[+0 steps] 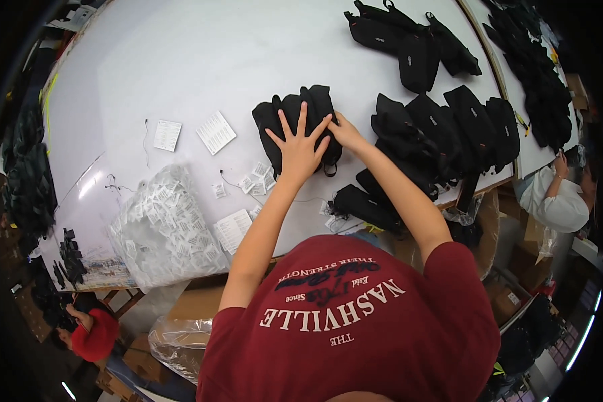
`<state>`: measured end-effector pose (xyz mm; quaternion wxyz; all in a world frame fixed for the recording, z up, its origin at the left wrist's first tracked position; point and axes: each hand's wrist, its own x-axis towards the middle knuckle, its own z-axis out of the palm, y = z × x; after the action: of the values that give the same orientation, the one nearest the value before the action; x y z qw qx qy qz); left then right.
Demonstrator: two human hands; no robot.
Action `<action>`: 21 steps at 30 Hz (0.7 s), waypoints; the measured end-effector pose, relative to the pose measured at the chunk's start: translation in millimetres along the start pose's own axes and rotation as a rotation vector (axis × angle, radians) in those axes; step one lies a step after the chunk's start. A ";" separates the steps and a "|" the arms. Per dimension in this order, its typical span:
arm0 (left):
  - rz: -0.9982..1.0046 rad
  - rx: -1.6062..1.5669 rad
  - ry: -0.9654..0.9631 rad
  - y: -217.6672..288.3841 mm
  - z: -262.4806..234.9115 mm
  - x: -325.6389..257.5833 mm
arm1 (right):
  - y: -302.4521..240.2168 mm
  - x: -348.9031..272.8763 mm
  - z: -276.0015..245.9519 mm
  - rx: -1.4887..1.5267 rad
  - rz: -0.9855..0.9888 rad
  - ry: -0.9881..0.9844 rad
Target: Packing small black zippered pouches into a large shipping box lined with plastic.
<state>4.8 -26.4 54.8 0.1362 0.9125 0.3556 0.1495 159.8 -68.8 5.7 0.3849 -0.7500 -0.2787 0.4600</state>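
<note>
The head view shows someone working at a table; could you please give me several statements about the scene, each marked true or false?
1. The left hand lies on a pile of pouches. True.
2. That hand is closed in a fist. False: it is spread open.
3. The right hand is at the right edge of that pile. True.
4. The pouches in that pile are white. False: they are black.
5. A clear plastic bag with small white tags lies on the table. True.
6. That bag is to the right of both hands. False: it is to their left.
</note>
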 end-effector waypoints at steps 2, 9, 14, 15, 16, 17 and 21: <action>0.003 -0.029 0.004 0.8 1.4 0.8 | -8.2 -6.7 -10.7 -0.041 -0.040 -0.069; -0.013 -0.034 -0.001 -1.4 3.5 -0.3 | -75.3 -53.5 -88.9 -1.313 -0.702 0.628; -0.014 -0.034 0.015 -3.4 4.7 -2.1 | -84.9 -51.3 -121.3 -1.215 -0.203 0.340; -0.020 -0.035 0.013 -4.5 4.3 -3.9 | -94.2 -54.5 -123.2 -1.025 -0.334 0.438; -0.020 -0.040 0.012 -4.8 4.4 -3.2 | -101.2 -56.5 -125.9 -0.829 -0.456 0.535; -0.020 -0.038 0.017 -5.8 4.0 -3.3 | -105.9 -54.3 -127.5 -0.632 -0.500 0.570; -0.015 -0.030 0.022 -6.4 3.3 -5.0 | -88.5 -33.0 -120.2 0.344 -0.330 0.379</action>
<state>-1.5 -25.8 48.6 0.1469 0.9061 0.3615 0.1636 248.9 -84.3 128.8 0.6211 -0.6908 -0.2379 0.2836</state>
